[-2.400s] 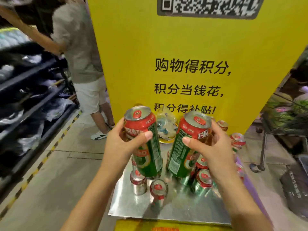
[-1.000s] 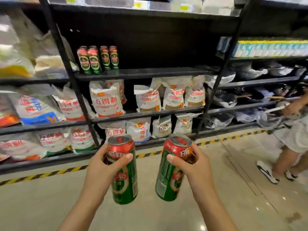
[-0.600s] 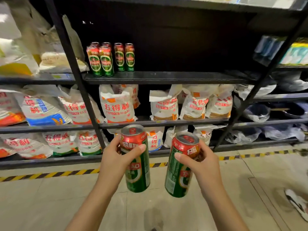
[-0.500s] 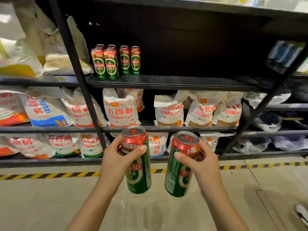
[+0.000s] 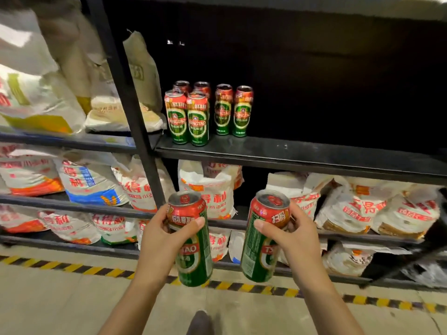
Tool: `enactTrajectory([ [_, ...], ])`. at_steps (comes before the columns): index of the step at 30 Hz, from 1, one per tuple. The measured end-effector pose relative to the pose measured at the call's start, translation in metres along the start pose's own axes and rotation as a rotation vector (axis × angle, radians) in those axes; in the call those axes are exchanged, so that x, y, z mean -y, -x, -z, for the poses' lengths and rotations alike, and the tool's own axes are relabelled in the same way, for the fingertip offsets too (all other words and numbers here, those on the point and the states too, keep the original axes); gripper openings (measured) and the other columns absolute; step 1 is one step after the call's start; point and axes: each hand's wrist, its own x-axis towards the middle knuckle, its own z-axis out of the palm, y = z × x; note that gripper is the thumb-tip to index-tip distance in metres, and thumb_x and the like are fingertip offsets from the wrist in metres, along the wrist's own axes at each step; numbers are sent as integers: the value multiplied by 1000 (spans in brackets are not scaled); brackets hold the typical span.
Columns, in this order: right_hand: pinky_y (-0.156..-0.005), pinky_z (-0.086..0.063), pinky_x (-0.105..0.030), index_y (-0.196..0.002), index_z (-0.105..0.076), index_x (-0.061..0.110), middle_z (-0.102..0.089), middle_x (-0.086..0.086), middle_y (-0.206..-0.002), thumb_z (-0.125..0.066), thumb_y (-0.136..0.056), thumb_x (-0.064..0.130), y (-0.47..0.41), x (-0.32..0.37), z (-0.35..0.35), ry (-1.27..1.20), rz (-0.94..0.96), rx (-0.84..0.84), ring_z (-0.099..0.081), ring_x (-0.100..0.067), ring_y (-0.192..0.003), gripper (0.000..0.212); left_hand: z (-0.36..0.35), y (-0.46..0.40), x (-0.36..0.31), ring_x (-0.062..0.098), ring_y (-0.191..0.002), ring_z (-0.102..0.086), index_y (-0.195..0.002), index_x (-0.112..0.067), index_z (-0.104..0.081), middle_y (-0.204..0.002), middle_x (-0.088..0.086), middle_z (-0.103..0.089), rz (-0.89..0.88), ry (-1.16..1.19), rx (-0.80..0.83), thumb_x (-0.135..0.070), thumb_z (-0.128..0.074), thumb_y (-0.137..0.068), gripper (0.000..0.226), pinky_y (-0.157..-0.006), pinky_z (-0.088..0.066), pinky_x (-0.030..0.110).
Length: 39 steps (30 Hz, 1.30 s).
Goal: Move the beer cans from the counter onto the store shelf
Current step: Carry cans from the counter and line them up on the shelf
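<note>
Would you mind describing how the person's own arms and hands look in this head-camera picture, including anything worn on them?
Both forearms come up from the bottom edge and are bare as far as the picture shows; no sleeve reaches into view. The left hand and the right hand wear no gloves. No watch, bracelet or ring shows on the visible wrists and fingers. The nails look short and unpainted.

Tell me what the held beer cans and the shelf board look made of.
Beer cans: likely aluminium, printed glossy red and green, bare silvery rim on top. Shelf board: probably black-painted metal, matte with faint sheen and scuffs; hard to confirm.
</note>
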Motion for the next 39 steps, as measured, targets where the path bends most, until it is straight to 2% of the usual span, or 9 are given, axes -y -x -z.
enactTrajectory([
  [3,-74,-50,-21,-113,-63,27,-70,9,-100,-82,-64,20,-49,4,-26,-2,0,-31,-65,-3,-91,52,3,-60,-10,-5,-74,-65,-95,-26,-63,-82,-17,-71,-10,-15,49,-19,-76,-71,28,-66,-45,20],
  [8,-77,-51,-27,-114,-61,23,-69,3,-104,-84,-64,15,-113,15,-47,-8,-9,-105,-64,-13,-97,56,-6,-142,-30,1,-79,-67,-99,-30,-63,-88,-14,-72,-43,-37,141,-23,-78,-67,36,-70,-48,23],
  [12,-70,-49,-18,-114,-61,23,-70,4,-101,-83,-52,30,-156,20,-50,5,9,-142,-65,-8,-90,66,-25,-187,-38,0,-80,-66,-98,-31,-63,-87,-15,-72,-80,-22,189,-18,-79,-70,35,-69,-49,18],
  [15,-68,-48,-16,-117,-60,22,-70,4,-102,-84,-54,29,-188,23,-49,19,37,-143,-65,-2,-87,68,-42,-215,-44,-2,-80,-66,-99,-29,-63,-87,-15,-72,-109,4,206,-16,-79,-68,37,-66,-50,10],
  [21,-67,-51,-12,-117,-60,24,-69,10,-101,-82,-62,22,-244,33,-49,25,147,-113,-64,3,-90,59,-77,-259,-59,0,-92,-64,-115,-29,-59,-103,-11,-69,-148,26,212,-22,-81,-68,53,-76,-51,19],
  [25,-79,-51,-20,-119,-58,27,-69,10,-106,-79,-58,34,-278,37,-50,27,203,-89,-64,-1,-98,65,-97,-284,-62,-8,-95,-61,-120,-33,-56,-107,-17,-67,-216,-21,199,-26,-82,-67,59,-77,-49,9],
  [28,-78,-51,-19,-120,-56,28,-67,11,-109,-78,-58,36,-301,37,-52,34,235,-63,-63,-1,-100,66,-109,-300,-58,-8,-98,-60,-123,-33,-54,-110,-17,-65,-228,-46,185,-27,-82,-67,63,-79,-48,8],
  [35,-85,-53,-28,-113,-58,27,-68,7,-106,-80,-56,35,-335,24,-54,6,213,-46,-65,-4,-98,61,-127,-322,-49,-12,-94,-59,-122,-29,-54,-107,-16,-65,-225,-72,143,-22,-82,-68,61,-73,-45,4],
  [39,-84,-54,-30,-107,-61,21,-70,4,-101,-83,-58,26,-346,18,-53,-23,190,-43,-67,-7,-95,54,-130,-328,-48,-18,-93,-55,-119,-36,-51,-104,-23,-62,-247,-135,111,-29,-82,-67,61,-73,-44,3],
])
